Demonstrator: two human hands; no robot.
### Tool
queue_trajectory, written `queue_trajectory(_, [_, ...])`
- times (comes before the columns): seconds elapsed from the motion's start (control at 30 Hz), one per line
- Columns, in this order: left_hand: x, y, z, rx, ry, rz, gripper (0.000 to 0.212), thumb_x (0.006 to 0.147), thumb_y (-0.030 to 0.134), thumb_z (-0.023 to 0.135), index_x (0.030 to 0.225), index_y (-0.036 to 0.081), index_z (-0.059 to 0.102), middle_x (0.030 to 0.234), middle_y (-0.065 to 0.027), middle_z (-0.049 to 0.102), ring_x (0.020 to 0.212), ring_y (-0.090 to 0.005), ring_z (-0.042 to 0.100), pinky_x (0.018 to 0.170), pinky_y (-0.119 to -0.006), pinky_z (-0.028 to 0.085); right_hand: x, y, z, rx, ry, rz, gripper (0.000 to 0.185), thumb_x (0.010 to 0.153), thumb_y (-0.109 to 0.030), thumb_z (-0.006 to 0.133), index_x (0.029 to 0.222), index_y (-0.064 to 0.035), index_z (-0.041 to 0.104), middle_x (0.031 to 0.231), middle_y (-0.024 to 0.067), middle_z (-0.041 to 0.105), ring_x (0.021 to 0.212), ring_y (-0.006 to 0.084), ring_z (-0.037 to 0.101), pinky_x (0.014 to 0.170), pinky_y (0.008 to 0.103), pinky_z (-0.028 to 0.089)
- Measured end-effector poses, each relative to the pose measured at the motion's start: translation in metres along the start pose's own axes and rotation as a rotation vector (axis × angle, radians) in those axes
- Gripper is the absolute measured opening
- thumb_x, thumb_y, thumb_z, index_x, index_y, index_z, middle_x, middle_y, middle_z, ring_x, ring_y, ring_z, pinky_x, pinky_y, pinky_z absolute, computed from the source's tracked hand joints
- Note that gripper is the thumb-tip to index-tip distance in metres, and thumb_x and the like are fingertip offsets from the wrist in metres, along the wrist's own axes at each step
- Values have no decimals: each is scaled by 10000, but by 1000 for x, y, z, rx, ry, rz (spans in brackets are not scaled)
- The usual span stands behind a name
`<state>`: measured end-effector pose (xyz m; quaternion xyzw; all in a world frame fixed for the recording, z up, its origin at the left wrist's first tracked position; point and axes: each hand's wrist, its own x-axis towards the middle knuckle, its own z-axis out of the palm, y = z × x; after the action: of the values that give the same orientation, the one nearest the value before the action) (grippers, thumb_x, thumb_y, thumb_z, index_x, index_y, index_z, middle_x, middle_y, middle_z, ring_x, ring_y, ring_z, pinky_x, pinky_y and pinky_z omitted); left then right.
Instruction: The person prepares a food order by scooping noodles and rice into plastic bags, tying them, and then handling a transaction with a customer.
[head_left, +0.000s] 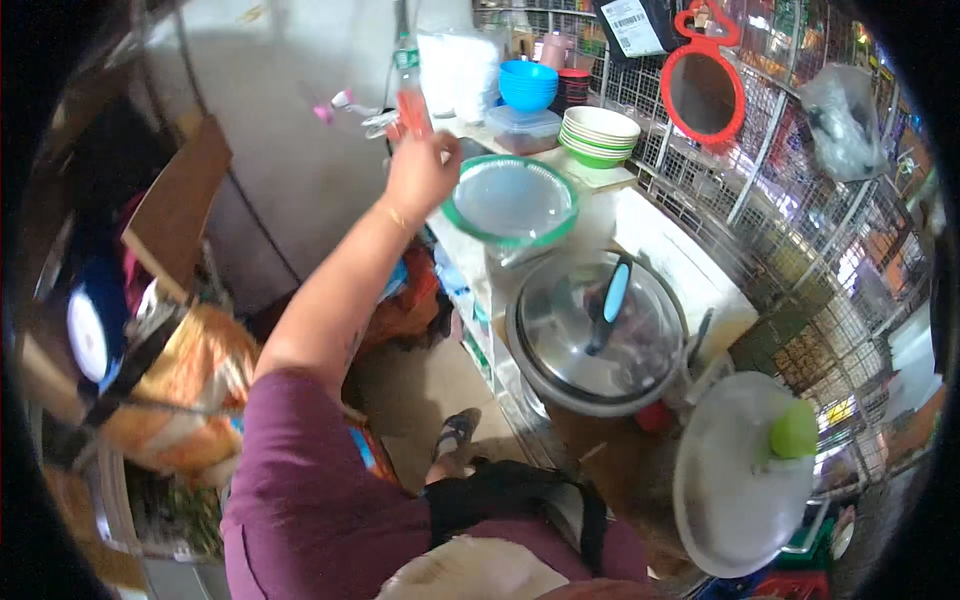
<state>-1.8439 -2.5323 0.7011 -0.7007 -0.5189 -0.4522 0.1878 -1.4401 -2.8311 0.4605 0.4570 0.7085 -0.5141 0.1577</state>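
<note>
My left hand reaches over the far left end of the counter, its fingers curled around a blurred reddish packet. Behind the packet stands a clear plastic bottle with a green label. Just right of my wrist is a green-rimmed round container with a clear cover. Nearer to me, a large metal pot carries a clear lid, with a blue-and-black handled utensil lying across it. My right hand is out of view.
Blue bowls rest on a lidded plastic box, beside stacked green-and-white bowls. A wire mesh wall holds a red-framed mirror. At right, a large round lid with a green knob stands tilted. An orange sack is at left.
</note>
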Motion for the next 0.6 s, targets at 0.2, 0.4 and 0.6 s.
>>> queue_trajectory(0.2, [222, -153, 121, 309, 167, 65, 376, 780, 395, 722, 952, 60, 733, 876, -219, 692, 886, -385, 655, 804, -465, 519, 58, -80, -43, 278, 142, 245, 413, 895, -342, 656, 1121, 4, 640, 1077, 202, 666, 1007, 359, 624, 893, 459, 486])
queue_trajectory(0.4, [356, -234, 206, 488, -32, -92, 614, 808, 584, 634, 1193, 107, 669, 1342, -167, 530, 1298, -406, 413, 1043, -525, 371, 68, -195, -92, 569, 407, 470, 408, 894, -342, 659, 1118, -1, 645, 1070, 198, 670, 1003, 358, 626, 892, 460, 487])
queue_trajectory(0.6, [411, -262, 256, 142, -348, -391, 589, 791, 541, 666, 1248, 170, 644, 1339, -118, 569, 1287, -338, 477, 1021, -537, 392, 81, -242, -122, 816, 1081, 308, 262, 877, -112, 693, 1120, -19, 661, 1042, 104, 696, 966, 148, 618, 852, 301, 493])
